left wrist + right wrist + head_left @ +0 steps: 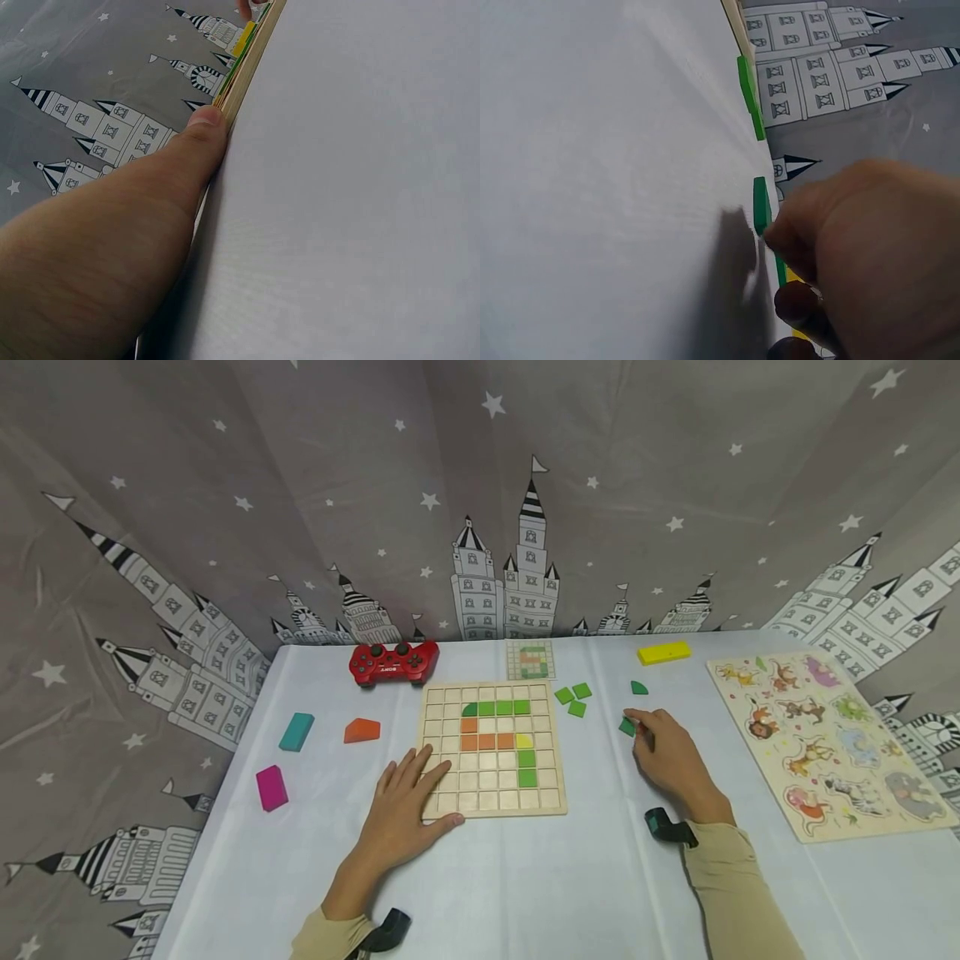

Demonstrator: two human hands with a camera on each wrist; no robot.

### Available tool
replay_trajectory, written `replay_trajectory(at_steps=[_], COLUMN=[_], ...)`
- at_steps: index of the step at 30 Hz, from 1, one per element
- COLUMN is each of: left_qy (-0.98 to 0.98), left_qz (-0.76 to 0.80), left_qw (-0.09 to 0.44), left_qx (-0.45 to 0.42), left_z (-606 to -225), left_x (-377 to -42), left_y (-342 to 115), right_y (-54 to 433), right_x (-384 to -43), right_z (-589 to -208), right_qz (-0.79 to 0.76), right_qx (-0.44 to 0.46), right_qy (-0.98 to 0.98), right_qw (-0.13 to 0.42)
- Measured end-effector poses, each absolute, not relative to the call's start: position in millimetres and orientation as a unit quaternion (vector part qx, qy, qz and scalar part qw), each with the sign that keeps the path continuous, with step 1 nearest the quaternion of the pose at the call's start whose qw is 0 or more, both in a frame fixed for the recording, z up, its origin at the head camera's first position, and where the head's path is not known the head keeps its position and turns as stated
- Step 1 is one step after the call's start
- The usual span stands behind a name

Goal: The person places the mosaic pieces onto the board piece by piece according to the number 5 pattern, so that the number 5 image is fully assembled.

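Note:
My left hand (pixel 405 810) rests spread over the lower left corner of a wooden grid board (pixel 442 693), the thumb along its front edge. Set in the grid are light green squares (pixel 527 768), orange squares (pixel 487 742), a yellow rounded tile (pixel 524 741) and a dark green rounded tile (pixel 470 709). To the right of the board, my right hand (pixel 671 764) pinches a small dark green tile (pixel 626 727) at its edge, low over the tablecloth. Another dark green rounded tile (pixel 639 687) lies just beyond. Loose light green squares (pixel 577 708) sit between board and hand.
A pattern card (pixel 530 660) lies behind the board, beside a red game controller (pixel 393 663). Teal (pixel 297 732), magenta (pixel 272 788) and orange (pixel 362 731) blocks are at left. A yellow block (pixel 663 652) and an animal puzzle board (pixel 832 743) are at right.

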State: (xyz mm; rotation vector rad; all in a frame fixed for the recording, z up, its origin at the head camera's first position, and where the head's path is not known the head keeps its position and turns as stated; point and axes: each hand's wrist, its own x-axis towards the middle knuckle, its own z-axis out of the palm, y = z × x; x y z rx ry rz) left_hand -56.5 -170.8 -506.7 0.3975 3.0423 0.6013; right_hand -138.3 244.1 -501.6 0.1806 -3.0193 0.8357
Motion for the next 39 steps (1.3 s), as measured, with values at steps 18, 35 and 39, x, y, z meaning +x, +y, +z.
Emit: replay_trajectory(at_steps=[18, 35, 39], left_qy=[0.972, 0.972, 0.972], left_qz=[0.194, 0.195, 0.197], left_qw=[0.006, 0.01, 0.01], left_qx=[0.131, 0.131, 0.128], left_z=[-509.8, -509.6, -507.7], left_x=[-56.6, -57.4, -57.6], left_y=[-172.7, -171.4, -171.5], right_y=[242.4, 196.1, 176.8], right_x=[-138.7, -114.8, -103.1], right_z=[-501.3, -493.9, -493.5], right_qz=[0.272, 0.282, 0.273], right_qx=[0.049, 0.207, 0.283], right_qy=[-0.961, -0.937, -0.919], right_qw=[-0.026, 0.011, 0.027])
